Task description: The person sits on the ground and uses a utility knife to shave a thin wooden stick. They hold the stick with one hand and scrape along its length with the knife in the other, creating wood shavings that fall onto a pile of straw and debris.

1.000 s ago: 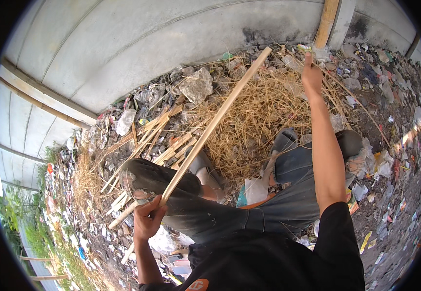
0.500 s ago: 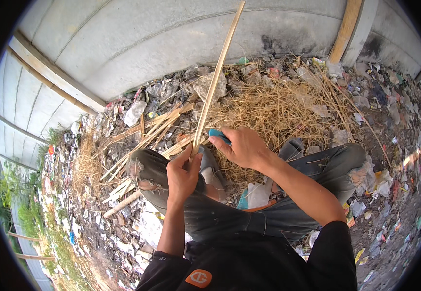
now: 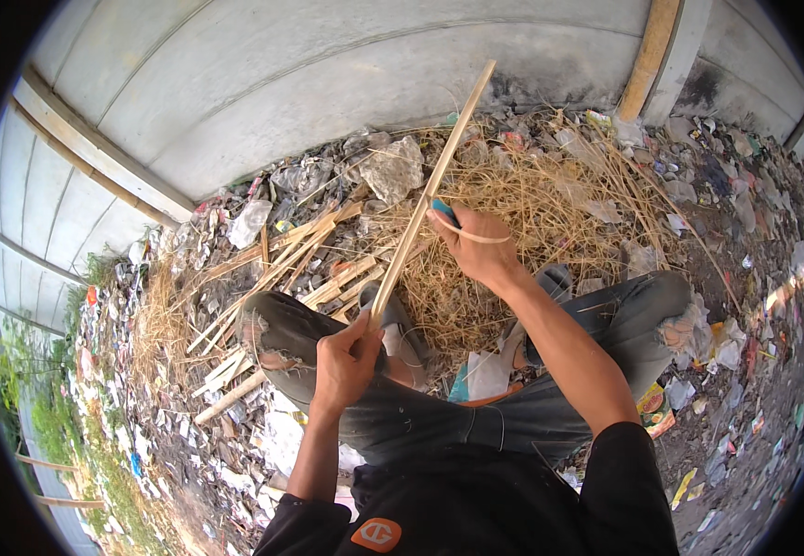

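My left hand point(image 3: 343, 366) is closed around the lower end of a long, pale bamboo strip point(image 3: 450, 153), which slants up and away to the right. My right hand point(image 3: 483, 248) grips a small blue-handled knife point(image 3: 443, 212) against the strip's right side, around its middle. The knife's blade does not show. Across the back of the right hand curls a thin pale shaving point(image 3: 490, 241). Both hands are in front of my bent legs, the left one by my left knee.
Split bamboo pieces point(image 3: 277, 269) lie in a heap beyond my left knee. Dry straw point(image 3: 541, 218) covers the ground ahead, with plastic litter all around. A grey panel wall point(image 3: 309, 74) and a bamboo post point(image 3: 650, 60) stand behind. A pale lump point(image 3: 392, 170) sits left of the strip.
My right hand has moved up and away along the strip with the knife. The strip leans further right and its tip is lower. A curled shaving now shows at the right hand.
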The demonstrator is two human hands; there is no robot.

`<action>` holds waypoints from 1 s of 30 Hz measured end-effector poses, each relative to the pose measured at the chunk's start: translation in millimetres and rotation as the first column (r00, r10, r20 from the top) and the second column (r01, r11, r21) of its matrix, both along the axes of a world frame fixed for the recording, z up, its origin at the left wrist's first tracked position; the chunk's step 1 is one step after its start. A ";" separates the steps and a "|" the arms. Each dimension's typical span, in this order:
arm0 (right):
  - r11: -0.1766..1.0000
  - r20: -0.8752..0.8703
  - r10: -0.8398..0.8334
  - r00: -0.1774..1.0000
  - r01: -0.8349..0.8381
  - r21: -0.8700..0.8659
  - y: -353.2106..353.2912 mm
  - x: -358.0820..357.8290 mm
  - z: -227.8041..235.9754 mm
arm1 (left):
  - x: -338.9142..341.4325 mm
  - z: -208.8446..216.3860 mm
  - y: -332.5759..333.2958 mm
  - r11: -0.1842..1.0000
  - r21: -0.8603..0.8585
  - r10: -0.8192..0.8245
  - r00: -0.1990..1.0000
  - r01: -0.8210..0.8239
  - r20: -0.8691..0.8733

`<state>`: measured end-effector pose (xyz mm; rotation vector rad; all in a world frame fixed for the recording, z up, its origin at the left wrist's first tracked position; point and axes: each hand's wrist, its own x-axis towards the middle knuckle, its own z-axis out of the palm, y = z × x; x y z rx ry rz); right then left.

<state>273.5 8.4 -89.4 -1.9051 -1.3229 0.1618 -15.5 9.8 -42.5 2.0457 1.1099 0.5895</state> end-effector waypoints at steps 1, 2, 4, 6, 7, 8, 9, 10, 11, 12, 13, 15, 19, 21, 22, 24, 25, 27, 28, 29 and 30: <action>0.997 -0.173 -0.065 0.983 0.059 -0.042 5.0 31.0 -2.8 | -7.7 4.5 -12.6 0.997 -0.082 0.009 0.999 -0.013 -0.049; 0.986 -0.332 -0.169 0.928 0.157 -0.063 2.2 68.5 4.1 | -22.5 1.3 -23.2 0.995 -0.094 -0.048 0.998 0.045 -0.037; 0.911 -0.424 -0.393 0.816 0.409 -0.057 -12.9 168.0 -30.5 | -51.9 -4.1 -34.6 0.972 -0.093 -0.214 0.976 0.216 0.024; 0.780 -0.295 -0.624 0.724 0.600 -0.177 -29.5 200.0 -19.8 | -86.1 -3.8 -41.8 0.929 -0.087 -0.352 0.931 0.361 0.096; 0.722 -0.358 -0.655 0.666 0.691 -0.036 -27.9 205.3 -25.6 | -89.1 -2.5 -39.7 0.934 -0.083 -0.336 0.934 0.347 0.118; 0.656 -0.427 -0.652 0.627 0.749 0.098 -17.4 191.8 -20.4 | -91.5 0.8 -44.0 0.948 -0.081 -0.295 0.946 0.307 0.135; 0.771 -0.511 -0.487 0.708 0.624 0.129 -19.8 177.7 -16.4 | -84.1 0.3 -44.9 0.968 0.029 -0.251 0.951 0.249 0.183; 0.862 -0.594 -0.306 0.744 0.481 0.159 -21.0 150.2 2.0 | -76.4 6.8 -44.1 0.984 0.029 -0.180 0.971 0.178 0.154; 0.893 -0.594 -0.239 0.769 0.414 0.177 -17.8 140.9 7.5 | -66.5 9.9 -38.1 0.991 0.049 -0.130 0.987 0.126 0.093; 0.917 -0.592 -0.171 0.788 0.346 0.196 -15.3 130.2 11.9 | -58.3 10.1 -34.1 0.995 0.072 -0.077 0.996 0.075 0.032; 0.936 -0.476 -0.112 0.872 0.253 0.243 -15.1 115.3 15.7 | -47.5 8.1 -27.1 0.996 0.073 -0.045 0.998 0.041 0.051; 0.960 -0.312 0.041 0.949 0.049 0.277 -18.9 56.3 39.2 | -34.0 4.7 -19.6 0.996 0.083 0.039 0.995 -0.046 0.088; 0.955 -0.011 0.295 0.955 -0.295 0.011 -44.8 -23.9 60.5 | -9.0 4.2 -17.5 0.985 0.120 0.104 0.982 -0.124 0.157; 0.940 0.077 0.341 0.937 -0.337 -0.057 -55.1 -56.5 54.1 | -5.3 11.1 -23.1 0.981 0.150 0.101 0.987 -0.120 0.128; 0.940 0.106 0.341 0.934 -0.337 -0.054 -60.1 -67.8 46.4 | -3.2 13.2 -24.2 0.980 0.164 0.091 0.990 -0.109 0.111; 0.940 0.175 0.340 0.924 -0.339 -0.035 -60.6 -70.7 37.9 | -3.5 13.9 -25.9 0.983 0.164 0.069 0.991 -0.088 0.118; 0.939 0.213 0.339 0.916 -0.343 -0.021 -59.1 -69.0 34.4 | -4.9 13.7 -26.9 0.983 0.163 0.061 0.991 -0.080 0.119; 0.940 0.266 0.328 0.906 -0.342 0.006 -54.8 -68.4 24.9 | -7.1 16.0 -28.2 0.984 0.163 0.057 0.994 -0.071 0.089; 0.941 0.285 0.318 0.904 -0.337 0.018 -51.9 -67.9 21.2 | -7.1 18.2 -28.2 0.984 0.164 0.054 0.996 -0.066 0.076; 0.943 0.304 0.307 0.902 -0.331 0.031 -49.5 -67.1 18.6 | -7.2 20.3 -26.9 0.983 0.174 0.040 0.997 -0.052 0.073; 0.941 0.306 0.301 0.903 -0.333 0.056 -47.6 -65.7 17.1 | -7.7 22.5 -24.7 0.982 0.184 0.026 0.997 -0.038 0.070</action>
